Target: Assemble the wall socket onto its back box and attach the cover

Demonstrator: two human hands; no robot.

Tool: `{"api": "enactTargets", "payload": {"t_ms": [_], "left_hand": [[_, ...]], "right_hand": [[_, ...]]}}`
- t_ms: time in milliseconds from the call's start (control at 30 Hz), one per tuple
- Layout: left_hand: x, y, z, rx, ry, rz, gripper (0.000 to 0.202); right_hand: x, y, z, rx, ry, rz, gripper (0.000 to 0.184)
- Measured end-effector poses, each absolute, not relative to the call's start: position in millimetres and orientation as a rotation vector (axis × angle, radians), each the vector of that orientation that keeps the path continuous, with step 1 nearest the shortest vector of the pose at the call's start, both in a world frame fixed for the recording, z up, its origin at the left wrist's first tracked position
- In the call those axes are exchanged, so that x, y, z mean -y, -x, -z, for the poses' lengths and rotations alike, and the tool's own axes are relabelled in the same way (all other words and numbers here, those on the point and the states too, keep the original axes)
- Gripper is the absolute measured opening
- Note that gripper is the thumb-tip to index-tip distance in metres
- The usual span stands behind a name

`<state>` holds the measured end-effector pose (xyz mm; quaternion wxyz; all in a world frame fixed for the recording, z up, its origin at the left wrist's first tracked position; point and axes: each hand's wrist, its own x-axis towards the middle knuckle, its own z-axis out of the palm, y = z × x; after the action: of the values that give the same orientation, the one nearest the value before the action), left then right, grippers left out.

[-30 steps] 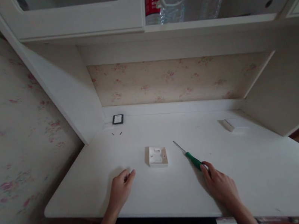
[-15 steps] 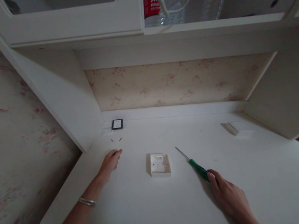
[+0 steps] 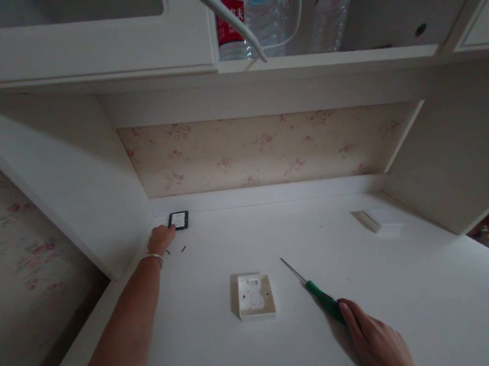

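Observation:
At the back left of the white desktop, my left hand (image 3: pixel 161 239) has its fingers closed at the left edge of a wall socket (image 3: pixel 179 220). The socket has a white face and a dark frame, and it lies against the back strip. Two small dark screws (image 3: pixel 183 249) lie just in front of it, near my left wrist. My right hand (image 3: pixel 377 338) grips the green handle of a screwdriver (image 3: pixel 324 301), whose metal shaft points forward and left. Between my hands sits a white square mounting box (image 3: pixel 255 296), its hollow side facing up.
A small white block-like piece (image 3: pixel 383 220) lies at the back right of the desktop (image 3: pixel 299 353). Overhead, a shelf (image 3: pixel 327 61) holds plastic bottles (image 3: pixel 267 6), with a white cable (image 3: pixel 221 10) hanging over its edge. Cabinet side panels (image 3: pixel 61 169) stand left and right.
My left hand has reached forward and left, past the screws, to the wall socket. My right hand still holds the screwdriver in much the same place. The view has shifted slightly.

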<state>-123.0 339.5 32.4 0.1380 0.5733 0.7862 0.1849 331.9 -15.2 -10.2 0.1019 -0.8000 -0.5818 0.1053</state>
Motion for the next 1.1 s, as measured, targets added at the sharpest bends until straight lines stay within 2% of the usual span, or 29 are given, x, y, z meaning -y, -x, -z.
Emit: {"api": "enactTargets", "payload": {"t_ms": [200,433,700,867,1100], "left_hand": [[-362,119,-15,-2.344,-1.573,-0.478,0.045],[-368,120,-12,-2.349,-1.414,-0.582,0.044],[-355,101,-32,-2.199,-1.121,-0.874,0.023],[-309,75,-46,-1.961,-1.003,-1.104,0.026],[-166,30,-35,-1.519,-1.003,-1.194,0.039]], "right_hand": [[14,-336,13,1.731,2.366,-0.37,0.052],[12,-336,12,1.725,2.356,-0.353,0.051],[15,-332,7,1.704,2.344,-0.332,0.051],[17,-334,7,1.664,2.276,-0.356,0.052],[28,-326,16,1.622,1.901,-0.156,0.043]]}}
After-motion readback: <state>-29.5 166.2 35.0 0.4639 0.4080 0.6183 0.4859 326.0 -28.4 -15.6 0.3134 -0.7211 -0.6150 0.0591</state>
